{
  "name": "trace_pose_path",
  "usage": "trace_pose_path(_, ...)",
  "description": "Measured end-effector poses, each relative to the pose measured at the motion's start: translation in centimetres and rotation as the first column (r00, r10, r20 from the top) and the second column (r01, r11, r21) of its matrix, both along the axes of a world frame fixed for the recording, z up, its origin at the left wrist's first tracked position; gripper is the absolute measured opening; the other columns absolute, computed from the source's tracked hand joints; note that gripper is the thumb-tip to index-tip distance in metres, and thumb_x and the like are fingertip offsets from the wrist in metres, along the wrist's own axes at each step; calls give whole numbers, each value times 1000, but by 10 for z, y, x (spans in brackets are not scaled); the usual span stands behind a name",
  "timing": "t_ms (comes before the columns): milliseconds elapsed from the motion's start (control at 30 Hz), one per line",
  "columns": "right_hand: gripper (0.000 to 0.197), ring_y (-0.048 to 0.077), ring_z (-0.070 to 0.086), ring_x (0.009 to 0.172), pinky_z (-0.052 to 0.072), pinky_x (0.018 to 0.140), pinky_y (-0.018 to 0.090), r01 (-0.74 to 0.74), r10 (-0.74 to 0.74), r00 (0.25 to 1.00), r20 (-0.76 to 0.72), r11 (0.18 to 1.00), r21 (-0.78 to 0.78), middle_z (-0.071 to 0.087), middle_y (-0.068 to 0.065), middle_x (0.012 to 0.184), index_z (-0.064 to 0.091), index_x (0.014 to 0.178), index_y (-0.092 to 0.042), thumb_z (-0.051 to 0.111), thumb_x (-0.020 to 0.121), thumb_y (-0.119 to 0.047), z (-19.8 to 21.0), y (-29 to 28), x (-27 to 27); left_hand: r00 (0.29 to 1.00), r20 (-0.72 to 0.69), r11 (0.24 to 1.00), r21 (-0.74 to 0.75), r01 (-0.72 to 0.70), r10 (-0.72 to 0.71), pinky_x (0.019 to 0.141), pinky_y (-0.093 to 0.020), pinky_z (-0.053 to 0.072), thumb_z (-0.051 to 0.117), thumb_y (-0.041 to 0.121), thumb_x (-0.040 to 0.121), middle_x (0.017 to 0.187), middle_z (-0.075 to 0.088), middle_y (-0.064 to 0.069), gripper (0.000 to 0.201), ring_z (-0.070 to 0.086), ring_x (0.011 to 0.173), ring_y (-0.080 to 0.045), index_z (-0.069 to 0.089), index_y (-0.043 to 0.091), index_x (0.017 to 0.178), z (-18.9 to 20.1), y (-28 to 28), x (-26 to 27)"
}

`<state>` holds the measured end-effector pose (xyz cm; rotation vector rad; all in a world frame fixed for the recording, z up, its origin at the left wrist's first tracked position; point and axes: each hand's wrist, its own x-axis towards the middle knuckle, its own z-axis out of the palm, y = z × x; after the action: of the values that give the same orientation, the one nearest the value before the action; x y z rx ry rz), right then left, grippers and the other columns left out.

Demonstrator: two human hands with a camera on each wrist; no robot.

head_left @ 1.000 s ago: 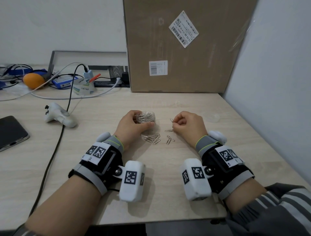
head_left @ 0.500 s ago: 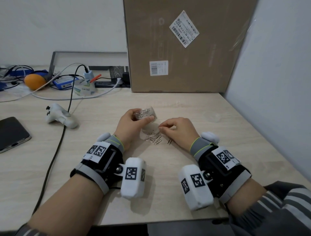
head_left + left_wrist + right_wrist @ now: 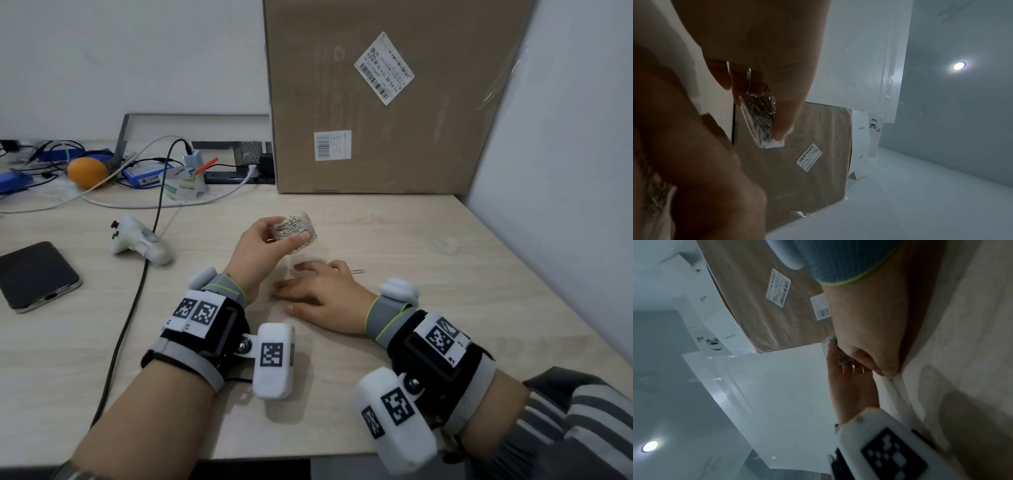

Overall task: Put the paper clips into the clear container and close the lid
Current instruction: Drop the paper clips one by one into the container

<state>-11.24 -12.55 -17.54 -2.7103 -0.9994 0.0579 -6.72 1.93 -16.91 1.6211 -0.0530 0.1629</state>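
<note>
My left hand (image 3: 263,236) grips the round clear container (image 3: 296,230), lifted off the table and tilted; it is packed with silver paper clips. In the left wrist view the container (image 3: 760,120) sits between thumb and fingers. My right hand (image 3: 308,287) lies flat, palm down, on the table just below the container, fingers straight and pointing left. It covers the spot where the loose clips lay, so they are hidden. One single paper clip (image 3: 358,271) lies on the table just right of that hand. A faint clear lid (image 3: 442,244) rests further right.
A big cardboard box (image 3: 387,102) stands at the back, and a wall (image 3: 565,154) closes off the right. On the left are a white controller (image 3: 137,241), a black cable (image 3: 137,294), a phone (image 3: 34,274), an orange (image 3: 87,171) and tangled wires.
My left hand has raised and tilted the container. My right hand has moved left from pinching a clip and flattened over the pile of loose clips.
</note>
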Motion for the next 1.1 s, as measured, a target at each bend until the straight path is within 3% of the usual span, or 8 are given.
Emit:
trace_pose_path(233, 23, 11, 37, 131, 16, 100, 34, 220, -239, 964, 114, 962, 160, 61, -20, 122, 68, 105, -34, 54, 89, -43, 3, -28, 12, 1000, -10, 1000, -29, -5, 4, 81, -20, 46, 79, 17, 76, 112, 67, -7, 53, 62, 94, -14, 55, 10, 122, -2, 2, 0)
trace_pose_path(367, 55, 16, 32, 133, 23, 103, 39, 293, -306, 950, 68, 943, 156, 46, -9, 140, 48, 129, -34, 58, 80, -58, 2, -30, 16, 1000, -11, 999, -38, -5, 4, 77, -18, 46, 78, 17, 76, 109, 66, -4, 52, 62, 92, -12, 54, 12, 122, -2, 1, -1)
trace_pose_path(467, 65, 17, 24, 140, 22, 109, 47, 276, -274, 961, -29, 959, 62, 30, -9, 152, 36, 139, -38, 54, 81, -61, 1, -30, 15, 1000, -15, 1000, -31, -1, 0, 71, -13, 47, 78, 17, 76, 104, 65, 0, 52, 61, 86, -7, 54, 13, 122, -2, 0, -1)
trace_pose_path(600, 44, 12, 39, 133, 28, 108, 43, 177, -168, 983, -79, 978, 109, 46, -10, 143, 53, 128, -38, 59, 85, -47, -1, -33, 16, 1000, -11, 1000, -23, 1, -1, 62, -6, 45, 78, 16, 76, 98, 65, 4, 49, 59, 81, -3, 55, 13, 120, -3, 0, -2)
trace_pose_path(767, 38, 0, 54, 114, 35, 102, 14, 264, -180, 952, -249, 893, 364, 59, -5, 131, 68, 113, -22, 73, 77, -33, -1, -48, 11, 1000, -20, 1000, -9, 10, -10, 63, -8, 45, 78, 16, 77, 100, 65, 1, 51, 60, 81, -4, 55, 12, 122, -4, -1, -3)
trace_pose_path(900, 56, 8, 44, 127, 29, 108, 19, 168, -123, 973, -194, 957, 237, 51, -4, 139, 61, 123, -24, 78, 71, -37, 0, -53, 11, 999, -26, 1000, -5, 19, -19, 69, -14, 47, 78, 16, 77, 109, 66, -5, 54, 62, 85, -8, 54, 9, 125, -5, -2, -5)
trace_pose_path(1033, 36, 11, 50, 121, 26, 93, -1, 162, -122, 982, -145, 937, 308, 59, 0, 130, 68, 113, -19, 74, 78, -26, -4, -56, 15, 999, -37, 1000, 17, 21, -20, 78, -21, 47, 79, 19, 76, 111, 66, -7, 52, 63, 91, -14, 55, 12, 122, -4, -3, -6)
trace_pose_path(1100, 28, 13, 57, 112, 37, 95, 11, 174, -131, 982, -135, 907, 383, 65, 1, 119, 72, 105, -16, 73, 78, -21, -7, -57, 16, 999, -40, 999, 20, 27, -26, 78, -22, 48, 78, 18, 76, 111, 67, -7, 49, 64, 91, -15, 55, 13, 120, -4, -3, -7)
